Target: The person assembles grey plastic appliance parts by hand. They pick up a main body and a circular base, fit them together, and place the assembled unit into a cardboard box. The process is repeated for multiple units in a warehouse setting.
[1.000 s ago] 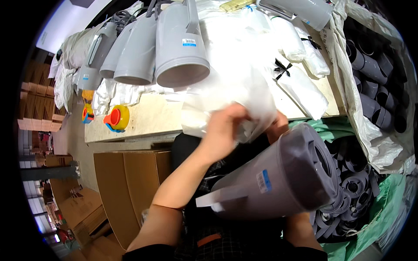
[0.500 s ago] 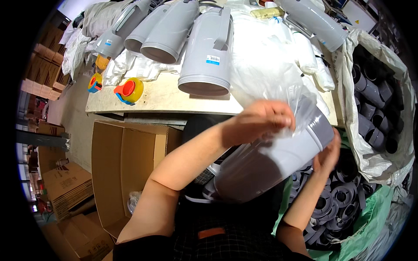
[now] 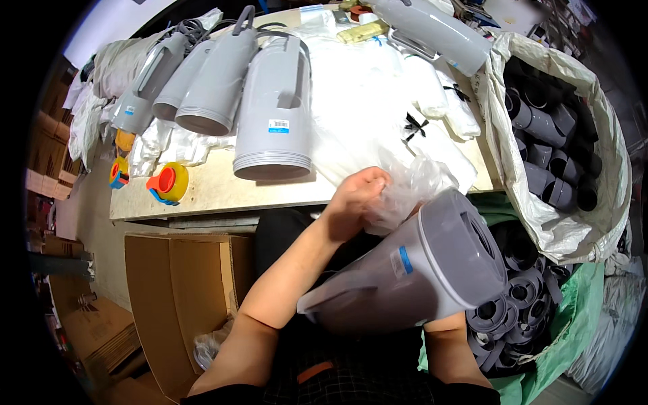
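Observation:
A large grey jug-shaped casing (image 3: 378,287) lies tilted across my lap, its handle toward my body. A darker grey cap (image 3: 466,246) closes its upper right end, and a blue-and-white sticker marks its side. My left hand (image 3: 361,199) is closed on a bunched clear plastic bag (image 3: 405,192) just above the casing. Whether the bag also wraps the casing, I cannot tell. My right forearm (image 3: 449,337) reaches up behind the casing, which hides the hand and its fingers.
Several similar grey casings (image 3: 273,115) lie on the table. Yellow tape dispensers (image 3: 174,183) sit near its left edge. An open cardboard box (image 3: 148,297) stands at my left. At right are a white sack (image 3: 496,74) of dark grey parts and a green sack (image 3: 580,324) of round parts.
The casing has turned so that its capped end faces up toward me. My left hand has moved left with the bag, and my right hand has gone out of sight behind the casing.

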### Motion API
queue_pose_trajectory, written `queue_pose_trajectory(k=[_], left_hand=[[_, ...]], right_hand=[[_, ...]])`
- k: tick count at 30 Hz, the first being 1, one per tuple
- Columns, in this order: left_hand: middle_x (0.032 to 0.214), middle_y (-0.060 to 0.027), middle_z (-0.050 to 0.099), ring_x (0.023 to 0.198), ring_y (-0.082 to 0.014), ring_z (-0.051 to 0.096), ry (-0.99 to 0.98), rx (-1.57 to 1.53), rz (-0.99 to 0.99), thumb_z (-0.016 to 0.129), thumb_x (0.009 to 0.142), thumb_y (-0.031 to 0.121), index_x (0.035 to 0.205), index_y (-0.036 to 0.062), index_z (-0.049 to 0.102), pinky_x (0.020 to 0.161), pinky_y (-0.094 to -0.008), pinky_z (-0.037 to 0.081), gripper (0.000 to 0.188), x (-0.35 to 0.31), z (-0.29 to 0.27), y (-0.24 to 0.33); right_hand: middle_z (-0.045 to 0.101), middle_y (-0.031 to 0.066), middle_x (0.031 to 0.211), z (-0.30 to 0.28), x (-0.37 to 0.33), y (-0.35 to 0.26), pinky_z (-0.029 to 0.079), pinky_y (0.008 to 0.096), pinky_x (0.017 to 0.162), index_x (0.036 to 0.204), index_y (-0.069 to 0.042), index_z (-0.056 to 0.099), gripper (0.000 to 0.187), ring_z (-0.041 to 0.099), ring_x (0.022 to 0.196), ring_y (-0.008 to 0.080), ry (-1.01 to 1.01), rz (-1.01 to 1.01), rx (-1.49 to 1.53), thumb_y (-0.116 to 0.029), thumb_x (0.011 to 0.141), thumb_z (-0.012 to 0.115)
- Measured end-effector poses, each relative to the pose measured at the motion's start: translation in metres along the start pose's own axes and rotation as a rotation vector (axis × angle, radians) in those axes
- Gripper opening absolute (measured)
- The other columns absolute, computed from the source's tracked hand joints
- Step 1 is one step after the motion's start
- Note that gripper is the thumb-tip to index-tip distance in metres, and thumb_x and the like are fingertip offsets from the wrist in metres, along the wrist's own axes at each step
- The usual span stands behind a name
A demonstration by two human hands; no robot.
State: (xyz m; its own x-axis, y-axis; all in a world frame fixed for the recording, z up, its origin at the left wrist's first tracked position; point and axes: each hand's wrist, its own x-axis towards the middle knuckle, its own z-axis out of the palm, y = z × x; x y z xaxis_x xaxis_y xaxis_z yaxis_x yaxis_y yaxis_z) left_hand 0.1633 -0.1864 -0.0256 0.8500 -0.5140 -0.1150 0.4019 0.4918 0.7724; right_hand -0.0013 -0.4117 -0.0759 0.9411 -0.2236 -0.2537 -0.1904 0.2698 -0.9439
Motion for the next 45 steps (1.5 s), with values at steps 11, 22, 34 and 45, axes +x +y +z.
queue_pose_trajectory(k=[11,22,34,45], left_hand=[[0.08,-0.0015,0.062,0.078,-0.0108,0.06,-0.017,0.538,0.205,0.066,0.093,0.016,0.101,0.0038,0.067,0.072,-0.0258,0.049,0.014,0.001,0.024,0.057],[0.076,-0.0077,0.06,0.065,-0.0238,0.061,-0.115,1.646,0.411,0.072,0.082,0.019,0.087,0.0077,0.067,0.056,-0.0347,0.05,0.014,-0.306,-0.078,0.0],[0.162,-0.0222,0.026,0.143,-0.0369,0.037,-0.077,1.144,0.492,0.094,0.065,0.04,0.157,-0.0042,0.013,0.118,-0.0474,0.031,0.13,-0.089,0.023,0.109],[0.087,-0.0035,0.064,0.084,-0.0136,0.06,0.084,1.307,0.844,0.068,0.092,0.008,0.104,0.0004,0.067,0.085,-0.0289,0.048,0.014,0.028,0.006,0.047]], right_hand=[[0.067,0.0078,0.087,-0.035,0.07,-0.09,0.05,0.0273,0.061,0.101,0.0,0.064,0.023,0.056,0.064,0.0147,0.198,-0.296,0.499,-0.021,0.103,0.054],[0.069,0.0158,0.105,0.052,-0.077,0.046,0.048,0.0357,0.094,0.11,0.012,0.061,0.026,0.063,0.104,0.0243,0.029,-0.429,-0.507,-0.008,0.102,0.047],[0.064,0.0168,0.105,0.051,-0.082,0.041,0.047,0.0382,0.09,0.108,0.005,0.063,0.032,0.061,0.098,0.0284,0.091,-0.566,-0.643,-0.024,0.107,0.049],[0.065,0.0122,0.102,0.039,-0.046,0.026,0.047,0.0308,0.085,0.106,0.004,0.065,0.026,0.061,0.09,0.0206,0.194,-0.5,-0.441,-0.018,0.103,0.052]])
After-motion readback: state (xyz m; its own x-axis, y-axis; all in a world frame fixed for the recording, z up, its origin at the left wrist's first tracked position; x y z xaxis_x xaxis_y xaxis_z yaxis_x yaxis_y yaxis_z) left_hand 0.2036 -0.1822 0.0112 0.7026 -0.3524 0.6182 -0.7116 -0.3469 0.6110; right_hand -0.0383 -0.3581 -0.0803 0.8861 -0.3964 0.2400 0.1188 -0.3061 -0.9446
